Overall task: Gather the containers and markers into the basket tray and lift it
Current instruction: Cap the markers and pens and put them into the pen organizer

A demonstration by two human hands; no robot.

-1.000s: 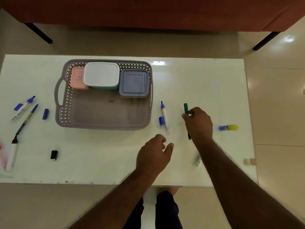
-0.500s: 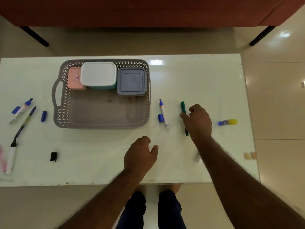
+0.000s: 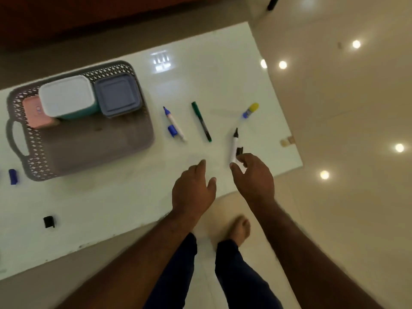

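A grey basket tray (image 3: 13, 139) sits at the table's left and holds a pink container (image 3: 33, 112), a white-lidded teal container (image 3: 66, 97) and a blue-grey container (image 3: 118, 94). To its right lie a blue-tipped marker (image 3: 175, 124) beside its blue cap (image 3: 172, 131), a green marker (image 3: 201, 121), and a black-tipped white marker (image 3: 234, 146) with a black cap (image 3: 239, 150). My right hand (image 3: 254, 177) has thumb and forefinger spread at this marker's near end, which lies on the table. My left hand (image 3: 191, 190) hovers open beside it and holds nothing.
A yellow-capped glue stick (image 3: 251, 109) lies near the table's right edge. A loose blue cap (image 3: 13, 176) and a loose black cap (image 3: 49, 221) lie on the white table (image 3: 100, 208) at the left. My legs stand at the table's front edge.
The view has swung right and tilted. My right hand left the green marker and drew back to the black-tipped marker. My left hand shifted right, next to it.
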